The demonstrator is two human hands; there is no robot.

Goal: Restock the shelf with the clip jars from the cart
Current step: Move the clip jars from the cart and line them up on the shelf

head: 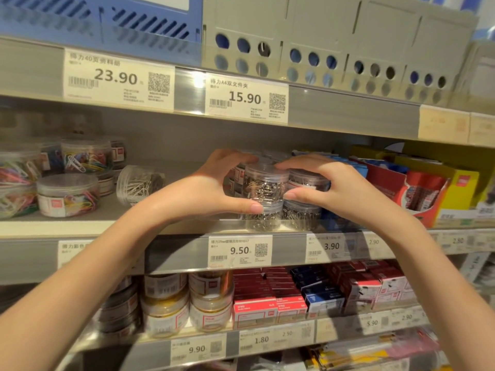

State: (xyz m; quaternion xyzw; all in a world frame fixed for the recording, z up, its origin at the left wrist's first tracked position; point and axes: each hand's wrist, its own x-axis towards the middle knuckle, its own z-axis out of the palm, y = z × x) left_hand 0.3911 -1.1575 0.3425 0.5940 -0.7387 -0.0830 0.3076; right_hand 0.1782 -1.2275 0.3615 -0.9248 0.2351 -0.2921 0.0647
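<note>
Both hands, left hand (pixel 214 188) and right hand (pixel 326 188), are gripping the top jar (pixel 265 184); uneven seating is risking toppling the stack off the shelf (pixel 107 228).

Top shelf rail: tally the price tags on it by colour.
White tags: 2, the 23.90 tag and the 15.90 tag
Pale yellow tags: 2, one beside the other at the right end, print too blurred to read
Total: 4

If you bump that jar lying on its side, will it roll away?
Probably: the tipped clip jar is round and rests on its curved wall. The metal clips inside likely make it heavy and would shift and rattle. Smooth clear plastic may feel slippery.
</note>
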